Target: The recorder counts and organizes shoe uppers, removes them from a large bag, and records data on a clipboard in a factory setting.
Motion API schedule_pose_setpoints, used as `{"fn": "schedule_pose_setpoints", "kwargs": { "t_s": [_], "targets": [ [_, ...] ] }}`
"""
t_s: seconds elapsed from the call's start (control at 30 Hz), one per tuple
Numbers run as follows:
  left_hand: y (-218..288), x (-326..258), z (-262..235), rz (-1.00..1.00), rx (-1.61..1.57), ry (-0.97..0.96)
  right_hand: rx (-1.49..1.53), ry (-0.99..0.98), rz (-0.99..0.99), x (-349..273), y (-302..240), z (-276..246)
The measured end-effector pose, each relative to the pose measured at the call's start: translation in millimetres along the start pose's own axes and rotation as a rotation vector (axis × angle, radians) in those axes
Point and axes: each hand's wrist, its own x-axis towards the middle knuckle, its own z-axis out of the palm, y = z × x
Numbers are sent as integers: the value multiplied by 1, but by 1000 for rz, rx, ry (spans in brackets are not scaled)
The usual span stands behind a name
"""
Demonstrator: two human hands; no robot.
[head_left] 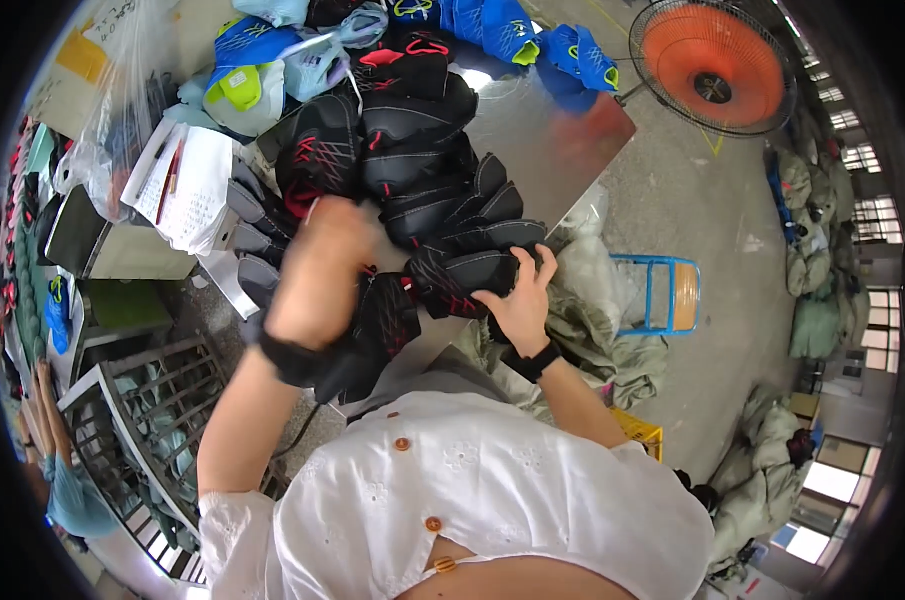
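Black shoe uppers (pixel 417 165) with red details and pale stitching lie in overlapping rows on a metal tabletop (pixel 532 150). My right hand (pixel 524 305) grips the near right end of one black upper (pixel 462 280), its thumb on the near side and its bent fingers at the right rim. Over the left part of the pile is my left hand (pixel 322 265), smeared by motion, so its fingers and anything in them cannot be made out. More black uppers (pixel 372 335) hang at the table's near edge, close to my body.
Blue and lime shoe uppers (pixel 482 30) are heaped at the far side. Handwritten paper with a pen (pixel 184 185) lies on the left. A large orange fan (pixel 712 85) stands far right, a blue-framed stool (pixel 657 295) nearer. Sacks (pixel 602 330) lie beside the table; a metal rack (pixel 147 430) stands left.
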Motion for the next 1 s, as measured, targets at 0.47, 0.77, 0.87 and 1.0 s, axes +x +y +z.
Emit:
{"fn": "schedule_pose_setpoints", "kwargs": {
  "t_s": [0.47,0.77,0.87,1.0],
  "targets": [
    [-28,49,131,-96,35,-1044,82,41,-212,87,72,-38],
    [-76,70,41,-444,-337,-234,388,15,-17,74,117,-11],
    [-53,123,27,-41,153,113,797,-74,359,59,142,13],
    [-55,190,42,323,408,67,1077,-271,691,62,115,17]
  ]
}}
